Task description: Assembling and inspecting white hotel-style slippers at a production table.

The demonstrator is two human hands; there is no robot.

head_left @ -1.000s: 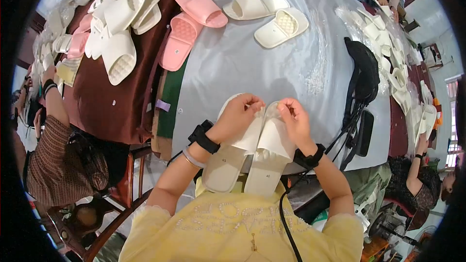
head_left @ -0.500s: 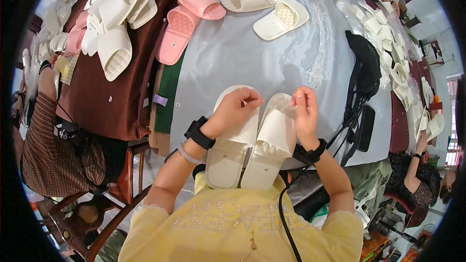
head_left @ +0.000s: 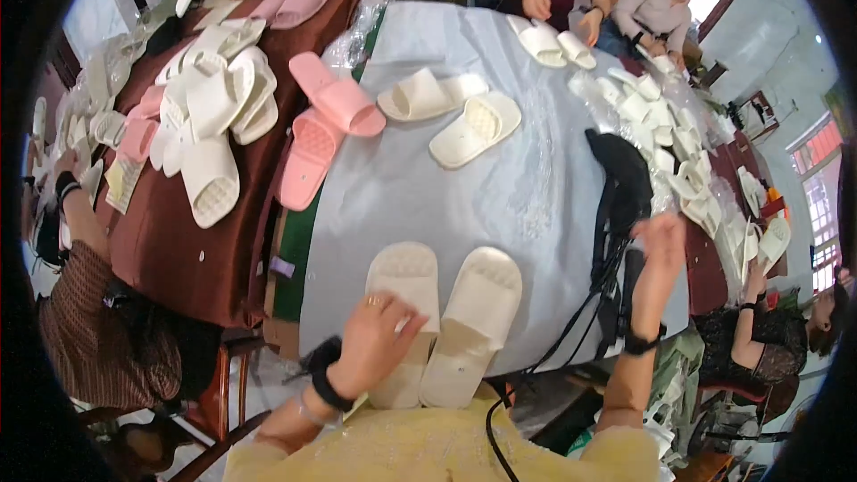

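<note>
Two cream slippers stand side by side at the table's near edge, toes pointing away from me. Over the strap of the left slipper (head_left: pixel 403 272) is my left hand (head_left: pixel 379 344), its fingers loosely bent and thumb apart, with nothing visible in it. The right slipper (head_left: pixel 473 330) lies untouched beside it. Out to the right, my right hand (head_left: pixel 661 254) is raised near a black cable bundle (head_left: pixel 616 187). Its fingers are somewhat blurred but look loosely apart, and I see nothing held. Both wrists wear black bands.
Pink slippers (head_left: pixel 312 147) and another cream pair (head_left: pixel 473 129) lie farther back on the grey cloth (head_left: pixel 375 241). A heap of cream slippers (head_left: pixel 214 94) covers part of the brown table at left; more (head_left: pixel 665 125) are piled at right. Several people work around the tables.
My right hand has left the right slipper and swung out to the right. My left hand has shifted left and its fingers have loosened. The view has tilted up, showing more people at the back.
</note>
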